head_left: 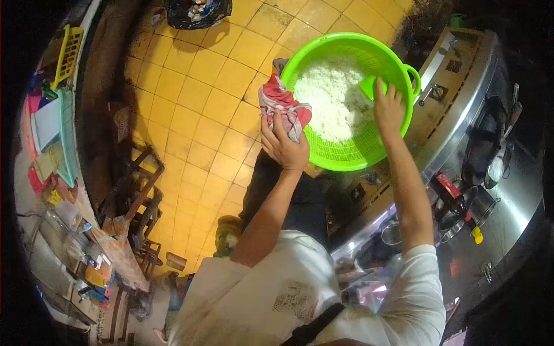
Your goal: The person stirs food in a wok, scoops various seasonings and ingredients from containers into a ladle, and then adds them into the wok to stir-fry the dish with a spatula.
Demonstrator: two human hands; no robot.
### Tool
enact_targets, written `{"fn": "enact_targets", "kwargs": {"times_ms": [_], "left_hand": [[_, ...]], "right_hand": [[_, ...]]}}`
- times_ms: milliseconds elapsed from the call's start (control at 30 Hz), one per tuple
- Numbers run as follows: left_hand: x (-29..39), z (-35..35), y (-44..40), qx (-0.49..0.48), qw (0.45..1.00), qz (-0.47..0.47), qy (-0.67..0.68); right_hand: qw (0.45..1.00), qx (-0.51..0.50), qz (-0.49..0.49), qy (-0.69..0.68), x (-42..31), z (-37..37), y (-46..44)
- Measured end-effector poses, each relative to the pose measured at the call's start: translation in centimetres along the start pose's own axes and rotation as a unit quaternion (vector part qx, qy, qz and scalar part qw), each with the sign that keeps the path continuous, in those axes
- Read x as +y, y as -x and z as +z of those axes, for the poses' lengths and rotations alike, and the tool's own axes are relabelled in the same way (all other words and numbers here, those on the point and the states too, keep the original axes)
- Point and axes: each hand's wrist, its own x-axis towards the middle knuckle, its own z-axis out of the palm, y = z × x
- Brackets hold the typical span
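Note:
A bright green plastic colander basket [341,165] holds a heap of white cooked rice [326,98]. My left hand [284,144] grips a red and white cloth [283,101] against the basket's left rim; part of that rim is hidden under the cloth. Inside the basket on the right, my right hand [389,109] is closed around a green scoop [367,86], whose lower part meets the rice. One loop handle [413,81] of the basket shows on the right, beside the metal stove.
A steel stove and counter [519,202] runs along the right, bearing pans and a red-labelled bottle [449,187]. A black bin bag [198,12] stands on the yellow tiled floor [199,109]. Wooden stools [141,184] and a cluttered table [66,138] line the left.

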Motion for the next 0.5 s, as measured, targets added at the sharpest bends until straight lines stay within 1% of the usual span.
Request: {"fn": "enact_targets", "kwargs": {"times_ms": [33, 100, 133, 167, 233, 300, 333, 367, 433, 467, 500], "left_hand": [[0.0, 0.1, 0.1, -0.003, 1.000, -0.001, -0.001], [0.0, 0.5, 0.1, 0.034, 0.999, -0.001, 0.009], [0.0, 0.7, 0.0, 0.050, 0.999, 0.007, 0.021], [-0.1, 0.7, 0.1, 0.047, 0.999, 0.005, 0.018], [0.0, 0.6, 0.2, 0.013, 1.000, -0.007, 0.008], [0.0, 0.7, 0.1, 0.016, 1.000, 0.001, 0.016], [-0.1, 0.6, 0.1, 0.018, 1.000, 0.006, 0.019], [-0.1, 0.6, 0.1, 0.018, 1.000, 0.005, 0.017], [0.1, 0.5, -0.1, 0.034, 0.999, 0.021, 0.019], [0.1, 0.6, -0.2, 0.033, 0.999, 0.023, 0.018], [0.0, 0.7, -0.2, 0.038, 0.999, 0.026, 0.014]], "right_hand": [[1.000, -0.003, 0.000, 0.000, -0.8, 0.4, 0.9], [0.978, -0.121, 0.138, -0.096, -2.9, 0.8, 2.3], [0.976, -0.116, 0.135, -0.126, -3.6, 0.8, 2.4], [0.975, -0.121, 0.135, -0.127, -4.6, 0.9, 2.7], [0.959, -0.181, 0.123, -0.179, -7.2, 0.6, 3.2], [0.958, -0.168, 0.130, -0.193, -10.4, 1.5, 4.6], [0.934, -0.231, 0.136, -0.236, -11.5, -0.7, 4.3], [0.934, -0.233, 0.134, -0.237, -11.8, -1.2, 4.4], [0.929, -0.255, 0.025, -0.268, -12.2, -2.0, 4.4], [0.937, -0.250, 0.035, -0.243, -11.5, -2.0, 3.5], [0.962, -0.168, 0.034, -0.212, -10.3, -1.4, 2.7]]}}
